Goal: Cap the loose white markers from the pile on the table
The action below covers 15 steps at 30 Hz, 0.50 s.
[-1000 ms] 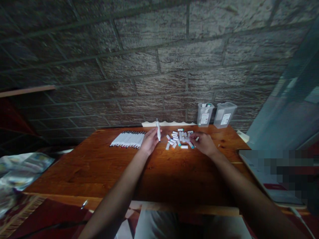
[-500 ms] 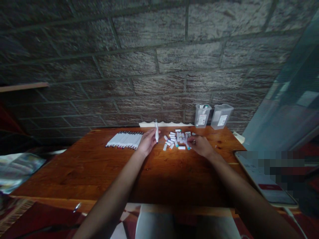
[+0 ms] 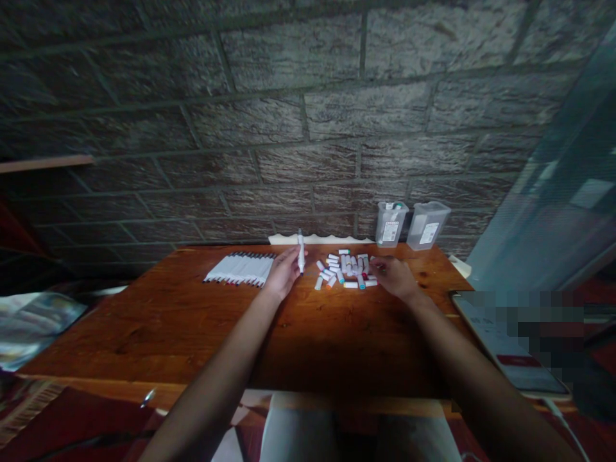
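My left hand [image 3: 285,271] is closed around a white marker [image 3: 301,252], held upright with its dark end at the top. Just left of that hand, several uncapped-looking white markers [image 3: 240,269] lie side by side in a row. My right hand [image 3: 395,276] is at the right edge of a loose group of white marker caps [image 3: 345,264] with coloured ends. Its fingers are bent close together beside the caps; whether a cap is between the fingertips I cannot make out.
Two clear plastic boxes [image 3: 428,226] with labels stand at the back right of the wooden table [image 3: 312,340]; the left one has something small in it. A white wavy strip [image 3: 322,240] lies along the wall. A tablet [image 3: 510,346] with a cable rests at the right edge.
My right hand has shifted a little to the right over the caps, showing more of them. My left hand still holds the marker, moved very slightly left.
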### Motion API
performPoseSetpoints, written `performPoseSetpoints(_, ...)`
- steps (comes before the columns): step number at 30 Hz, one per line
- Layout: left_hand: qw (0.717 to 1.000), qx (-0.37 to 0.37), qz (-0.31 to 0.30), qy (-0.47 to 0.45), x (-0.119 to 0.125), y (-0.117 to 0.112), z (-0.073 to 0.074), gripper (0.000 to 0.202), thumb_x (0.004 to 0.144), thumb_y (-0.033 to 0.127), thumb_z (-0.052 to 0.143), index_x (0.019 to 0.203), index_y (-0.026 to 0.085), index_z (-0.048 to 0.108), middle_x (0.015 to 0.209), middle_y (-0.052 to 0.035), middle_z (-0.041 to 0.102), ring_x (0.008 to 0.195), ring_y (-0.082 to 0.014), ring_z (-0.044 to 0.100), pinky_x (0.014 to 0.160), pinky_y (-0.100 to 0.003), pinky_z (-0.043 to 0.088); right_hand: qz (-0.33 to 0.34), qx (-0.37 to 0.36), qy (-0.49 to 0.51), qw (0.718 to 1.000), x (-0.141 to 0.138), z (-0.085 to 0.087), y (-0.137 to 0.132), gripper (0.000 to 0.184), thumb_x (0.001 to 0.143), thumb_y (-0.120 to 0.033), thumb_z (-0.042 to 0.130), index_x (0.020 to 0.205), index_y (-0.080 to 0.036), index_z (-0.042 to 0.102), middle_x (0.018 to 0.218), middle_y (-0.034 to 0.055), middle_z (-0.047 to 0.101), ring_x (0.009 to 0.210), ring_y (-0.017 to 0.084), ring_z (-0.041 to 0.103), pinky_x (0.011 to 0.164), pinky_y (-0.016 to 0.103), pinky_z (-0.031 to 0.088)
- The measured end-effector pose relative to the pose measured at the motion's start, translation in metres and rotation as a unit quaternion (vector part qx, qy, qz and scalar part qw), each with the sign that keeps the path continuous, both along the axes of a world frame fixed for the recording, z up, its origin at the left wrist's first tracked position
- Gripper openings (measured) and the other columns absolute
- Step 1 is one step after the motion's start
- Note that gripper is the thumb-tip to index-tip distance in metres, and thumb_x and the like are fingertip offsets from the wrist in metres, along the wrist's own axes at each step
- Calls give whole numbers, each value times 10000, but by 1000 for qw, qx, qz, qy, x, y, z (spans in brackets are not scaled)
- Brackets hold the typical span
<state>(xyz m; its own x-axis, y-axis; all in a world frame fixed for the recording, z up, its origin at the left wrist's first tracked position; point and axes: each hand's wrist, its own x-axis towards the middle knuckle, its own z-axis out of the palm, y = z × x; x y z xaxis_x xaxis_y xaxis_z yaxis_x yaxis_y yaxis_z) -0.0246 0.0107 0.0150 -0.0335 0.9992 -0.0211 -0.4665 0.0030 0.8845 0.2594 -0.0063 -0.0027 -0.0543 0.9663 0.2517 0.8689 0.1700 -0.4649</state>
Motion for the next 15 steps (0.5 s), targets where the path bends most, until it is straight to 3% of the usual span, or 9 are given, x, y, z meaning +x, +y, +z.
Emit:
performPoseSetpoints(4,1000,-2,0,-12,0,0,0,411,592,321,896,897,140,687,851,-24,717,602,-71,570,517,-182,416,-9,-14,21,1000,5,-2,2,280,952,-276,505,1021,-224,772,1022,47,777,890,171,730,794,220,513)
performPoseSetpoints(8,1000,-5,-3,-8,0,0,-1,405,608,329,888,906,140,689,852,-26,717,597,-68,568,506,-176,410,-52,6,33,998,5,-2,3,282,954,-274,507,1046,-227,769,1084,56,770,951,184,732,842,231,526)
performPoseSetpoints(15,1000,-7,-7,-2,0,0,-1,376,648,320,869,919,142,678,851,-20,713,599,-63,580,514,-172,413,-60,-48,-2,997,17,-6,12,341,975,-228,441,1146,-180,733,1163,99,744,1088,222,701,930,275,518)
